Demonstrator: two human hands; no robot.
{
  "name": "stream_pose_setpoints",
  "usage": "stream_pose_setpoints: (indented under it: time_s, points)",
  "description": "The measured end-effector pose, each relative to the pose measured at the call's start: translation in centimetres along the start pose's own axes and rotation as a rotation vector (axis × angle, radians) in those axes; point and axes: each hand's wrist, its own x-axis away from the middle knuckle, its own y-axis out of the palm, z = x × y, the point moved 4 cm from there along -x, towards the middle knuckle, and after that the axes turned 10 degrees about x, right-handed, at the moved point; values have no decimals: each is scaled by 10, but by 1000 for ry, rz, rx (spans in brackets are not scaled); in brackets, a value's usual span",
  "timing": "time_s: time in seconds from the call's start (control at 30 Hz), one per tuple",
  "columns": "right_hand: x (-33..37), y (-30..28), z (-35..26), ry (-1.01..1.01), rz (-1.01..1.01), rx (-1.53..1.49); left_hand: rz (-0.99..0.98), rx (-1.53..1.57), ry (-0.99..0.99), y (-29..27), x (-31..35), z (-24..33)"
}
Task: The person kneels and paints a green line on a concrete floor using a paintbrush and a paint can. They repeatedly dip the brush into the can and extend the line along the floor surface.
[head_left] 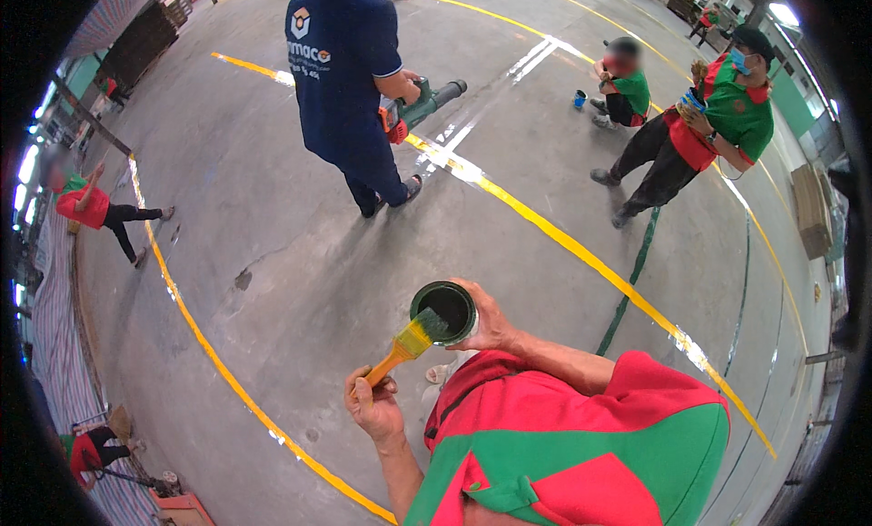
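My left hand [374,406] grips the yellow-orange handle of a paintbrush [397,354] between thumb and fingers. Its bristles, dark green toward the tip, reach over the near left rim of an open paint can [413,306]. Dark green paint coats the inside of the can. My right hand [488,319] is wrapped round the can's right side and holds it up in front of me; some of its fingers are hidden behind the can. Both forearms are bare below my red and green shirt.
Yellow floor lines [581,251] with white patches cross the grey concrete [272,335]; a dark green stripe [627,308] meets one. Ahead, a person in navy [341,81] carries a green blower [436,104]. Right, one person stands [718,117], another squats [625,83] near a blue pot [579,99].
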Motion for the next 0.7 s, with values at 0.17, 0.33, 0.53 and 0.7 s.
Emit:
stream_pose_setpoints:
  time_s: [0.17,0.33,0.53,0.7]
  points:
    - [0,-2,-2,28,-33,71,10,28,13,1,1,1]
    - [-1,-1,-2,7,-29,102,-12,23,4,-2,0,0]
    - [3,1,5,30,-38,63,-17,1,14,-8,1,-2]
    - [4,1,3,67,-38,51,-17,-24,14,-7,1,-2]
